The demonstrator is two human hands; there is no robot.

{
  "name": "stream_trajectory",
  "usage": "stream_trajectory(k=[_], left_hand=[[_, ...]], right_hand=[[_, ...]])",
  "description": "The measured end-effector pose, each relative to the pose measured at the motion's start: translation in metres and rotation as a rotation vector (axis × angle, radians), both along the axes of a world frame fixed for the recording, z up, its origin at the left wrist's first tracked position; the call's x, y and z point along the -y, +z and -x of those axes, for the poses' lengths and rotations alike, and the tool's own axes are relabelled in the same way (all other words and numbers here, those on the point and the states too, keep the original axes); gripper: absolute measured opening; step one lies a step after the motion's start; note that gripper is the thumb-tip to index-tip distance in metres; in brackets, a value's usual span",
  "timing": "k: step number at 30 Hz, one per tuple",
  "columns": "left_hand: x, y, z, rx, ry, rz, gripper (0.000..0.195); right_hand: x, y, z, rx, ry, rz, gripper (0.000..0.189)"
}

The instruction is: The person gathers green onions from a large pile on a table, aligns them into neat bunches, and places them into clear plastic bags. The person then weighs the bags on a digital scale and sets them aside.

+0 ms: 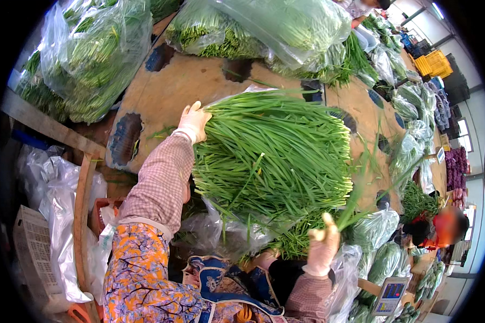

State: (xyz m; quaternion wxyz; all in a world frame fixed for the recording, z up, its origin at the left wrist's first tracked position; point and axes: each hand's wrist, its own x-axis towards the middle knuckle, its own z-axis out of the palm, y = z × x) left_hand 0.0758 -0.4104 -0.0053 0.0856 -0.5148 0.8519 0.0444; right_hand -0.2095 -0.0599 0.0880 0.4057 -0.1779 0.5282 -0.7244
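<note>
A large pile of garlic chives (275, 153), cut ends facing right and lower left, lies before me on a worn wooden board. My left hand (196, 121), in a pale glove, rests against the pile's upper left edge; whether its fingers grip any leaves is not clear. At the lower right, apart from the pile, my right hand (324, 244), also gloved, holds a few long chive leaves (349, 208), blurred, between thumb and fingers. Clear plastic sheeting (234, 234) shows beneath the pile's near edge, beside more loose chives (303, 234).
Plastic-bagged greens stand at the upper left (93, 68) and top (299, 28). The board (178, 84) has ragged holes. A wooden rail (83, 210) and plastic crate (36, 250) are at left; a scale display (391, 294) stands lower right. Other people are at the right and top.
</note>
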Motion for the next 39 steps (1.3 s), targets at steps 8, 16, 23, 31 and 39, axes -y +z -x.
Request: stream_trajectory(k=[8,16,23,31,39], left_hand=[[-0.003,0.0,-0.002,-0.123,0.172,-0.152,0.054],[-0.018,0.134,-0.003,-0.229,0.137,-0.274,0.041],[-0.104,0.065,0.007,-0.436,0.295,-0.642,0.041],[-0.262,0.026,0.06,-0.042,0.12,-0.494,0.089],[-0.224,-0.024,0.017,-1.211,0.628,-0.211,0.028]], right_hand=[[-0.027,-0.007,-0.017,0.144,0.113,0.024,0.04],[-0.011,0.001,-0.06,0.072,0.404,-0.061,0.042],[0.07,-0.09,-0.132,0.487,0.675,-0.098,0.052],[0.039,-0.086,-0.16,0.619,0.531,0.033,0.056],[0.002,-0.106,-0.1,0.767,0.427,-0.122,0.032]])
